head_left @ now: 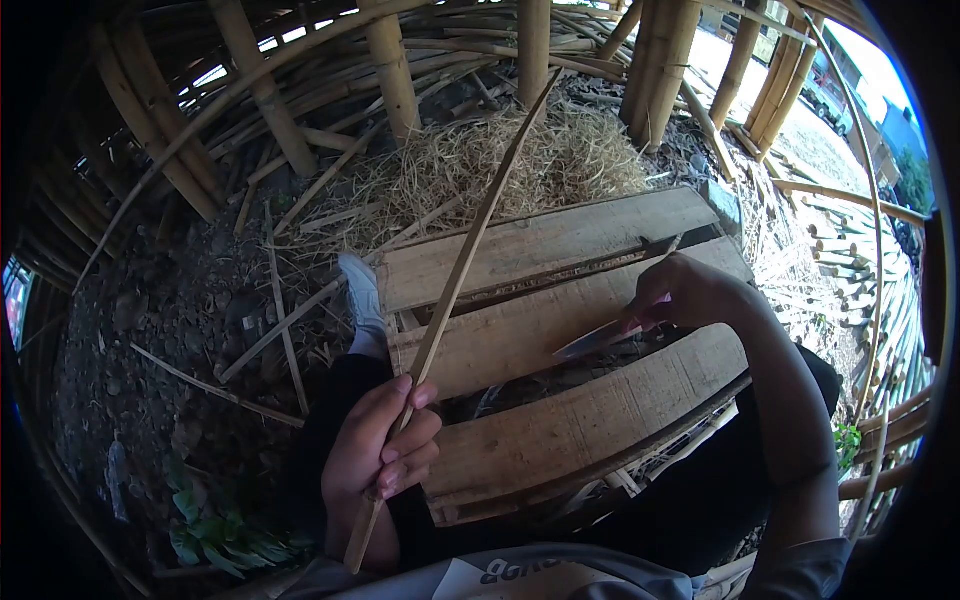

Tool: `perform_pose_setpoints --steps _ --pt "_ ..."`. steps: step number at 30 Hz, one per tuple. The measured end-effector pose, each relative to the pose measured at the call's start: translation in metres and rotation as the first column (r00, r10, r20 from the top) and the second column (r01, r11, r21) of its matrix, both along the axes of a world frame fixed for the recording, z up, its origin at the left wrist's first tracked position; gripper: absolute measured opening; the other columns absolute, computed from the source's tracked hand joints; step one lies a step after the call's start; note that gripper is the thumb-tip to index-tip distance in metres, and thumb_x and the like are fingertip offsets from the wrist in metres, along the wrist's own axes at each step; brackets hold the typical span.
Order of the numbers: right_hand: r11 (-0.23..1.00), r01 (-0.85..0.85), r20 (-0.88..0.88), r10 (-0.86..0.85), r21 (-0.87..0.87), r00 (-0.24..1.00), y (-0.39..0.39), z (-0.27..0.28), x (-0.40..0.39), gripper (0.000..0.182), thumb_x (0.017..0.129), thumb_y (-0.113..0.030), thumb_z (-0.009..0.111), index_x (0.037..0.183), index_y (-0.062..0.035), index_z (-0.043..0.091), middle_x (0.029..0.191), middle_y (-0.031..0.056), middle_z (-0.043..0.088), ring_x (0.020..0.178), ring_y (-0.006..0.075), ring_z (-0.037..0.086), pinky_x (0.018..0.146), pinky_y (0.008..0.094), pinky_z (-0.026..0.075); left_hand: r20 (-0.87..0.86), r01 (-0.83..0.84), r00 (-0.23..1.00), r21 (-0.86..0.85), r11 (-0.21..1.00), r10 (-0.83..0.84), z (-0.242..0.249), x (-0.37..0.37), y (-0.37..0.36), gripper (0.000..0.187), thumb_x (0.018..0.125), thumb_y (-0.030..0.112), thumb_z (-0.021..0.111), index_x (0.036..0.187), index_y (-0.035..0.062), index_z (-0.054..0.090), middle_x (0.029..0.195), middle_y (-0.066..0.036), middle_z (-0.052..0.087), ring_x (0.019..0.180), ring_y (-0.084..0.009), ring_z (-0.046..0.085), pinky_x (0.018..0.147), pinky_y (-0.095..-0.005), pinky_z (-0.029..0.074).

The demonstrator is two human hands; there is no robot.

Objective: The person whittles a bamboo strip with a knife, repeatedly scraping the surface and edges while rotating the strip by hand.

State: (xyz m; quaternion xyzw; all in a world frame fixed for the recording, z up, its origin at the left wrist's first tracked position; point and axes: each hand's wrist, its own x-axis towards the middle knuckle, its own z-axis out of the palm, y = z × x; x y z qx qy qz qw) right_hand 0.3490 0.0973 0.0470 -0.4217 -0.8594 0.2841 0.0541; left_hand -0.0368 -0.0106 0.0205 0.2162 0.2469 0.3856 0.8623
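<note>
Down low and close, the left hand (380, 450) is curling its fingers tight around a long bamboo strip (455, 280), which is slanting up and away over the wooden planks (540, 250) toward the straw pile (500, 160). Further right, the right hand (690, 295) is gripping a knife (598, 338), its blade pointing left above the planks, apart from the strip.

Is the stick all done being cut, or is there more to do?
Done: a heap of pale shavings lies past the wooden pallet. In hand: the left hand grips a long bamboo strip, and the right hand holds a knife, its blade off the strip. Left: probably more trimming; I can't tell how much.
</note>
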Motion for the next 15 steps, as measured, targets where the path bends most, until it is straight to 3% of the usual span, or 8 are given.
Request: perform_pose_setpoints --steps 2,4,5,7,8,12,14,15 --pt "0.999 0.023 0.039 -0.025 0.041 0.999 0.001 -0.005 0.001 0.029 0.077 -0.002 0.073 0.102 -0.0171 0.074 0.084 0.0046 0.068 0.076 0.0154 0.063 0.069 0.0305 0.053 -0.005 0.004 1.0 -0.003 1.0 -0.004 0.0 0.0 -0.001 0.028 0.105 0.031 0.028 0.094 0.0087 0.041 0.049 0.004 0.033 0.03 -0.0049 0.033 0.025 -0.0181 0.03" --pt "0.863 0.322 -0.032 -0.337 0.389 0.941 0.005 -0.005 0.001 0.027 0.078 -0.003 0.073 0.101 -0.0165 0.075 0.085 0.0045 0.068 0.075 0.0159 0.063 0.071 0.0299 0.053 -0.004 0.007 1.0 -0.01 1.0 -0.007 0.0 0.001 0.0 0.028 0.105 0.03 0.028 0.094 0.0088 0.041 0.049 0.004 0.033 0.03 -0.0047 0.033 0.025 -0.0181 0.03" --pt "0.862 0.322 -0.033 -0.337 0.391 0.941 0.005 -0.002 0.0 0.027 0.078 -0.003 0.073 0.101 -0.0165 0.075 0.085 0.0045 0.068 0.075 0.0159 0.063 0.071 0.0299 0.053 -0.004 0.007 1.0 -0.007 1.0 -0.007 0.0 0.001 0.0 0.028 0.105 0.03 0.028 0.094 0.0088 0.041 0.049 0.004 0.033 0.03 -0.0047 0.033 0.025 -0.0181 0.03" --pt "0.963 0.251 -0.123 -0.239 0.096 0.963 0.004 0.007 -0.002 0.025 0.077 -0.003 0.074 0.1 -0.0145 0.075 0.085 0.0051 0.069 0.076 0.016 0.064 0.072 0.0308 0.053 -0.002 0.007 1.0 -0.008 1.0 -0.007 -0.001 0.001 0.0 0.028 0.105 0.03 0.028 0.094 0.0089 0.042 0.049 0.004 0.033 0.03 -0.0047 0.033 0.026 -0.0181 0.03" --pt "0.993 0.098 -0.08 -0.093 0.067 0.992 0.003 0.008 -0.001 0.026 0.076 -0.002 0.074 0.1 -0.0139 0.074 0.085 0.0055 0.069 0.077 0.0157 0.065 0.072 0.0312 0.053 -0.003 0.007 1.0 -0.007 1.0 -0.007 -0.001 0.001 0.0 0.028 0.105 0.03 0.028 0.094 0.0089 0.042 0.049 0.004 0.033 0.03 -0.0047 0.033 0.026 -0.0181 0.03" --pt "0.999 0.028 -0.008 -0.028 -0.041 1.0 0.004 0.003 0.002 0.028 0.076 0.0 0.074 0.1 -0.0143 0.074 0.085 0.0061 0.069 0.078 0.0156 0.065 0.071 0.0315 0.054 -0.002 0.012 1.0 -0.011 1.0 -0.012 -0.001 0.001 0.0 0.028 0.105 0.031 0.028 0.094 0.0092 0.043 0.049 0.004 0.033 0.031 -0.0048 0.034 0.026 -0.0181 0.03" --pt "0.91 0.365 -0.054 -0.362 0.195 0.931 0.013 -0.006 0.009 0.028 0.077 0.0 0.073 0.1 -0.0146 0.074 0.084 0.0063 0.069 0.078 0.0158 0.065 0.07 0.031 0.054 -0.001 0.012 1.0 -0.011 1.0 -0.012 -0.001 0.001 0.0 0.028 0.105 0.031 0.029 0.094 0.0094 0.043 0.049 0.005 0.033 0.031 -0.0048 0.034 0.026 -0.0182 0.03" --pt "0.91 0.365 -0.055 -0.362 0.198 0.931 0.013 -0.005 0.009 0.028 0.077 0.0 0.073 0.1 -0.0146 0.074 0.084 0.0063 0.069 0.078 0.0158 0.065 0.07 0.031 0.054 -0.018 0.01 1.0 -0.012 1.0 -0.01 -0.001 0.002 0.0 0.028 0.105 0.031 0.029 0.094 0.0096 0.043 0.049 0.004 0.033 0.031 -0.0049 0.034 0.026 -0.0181 0.03"
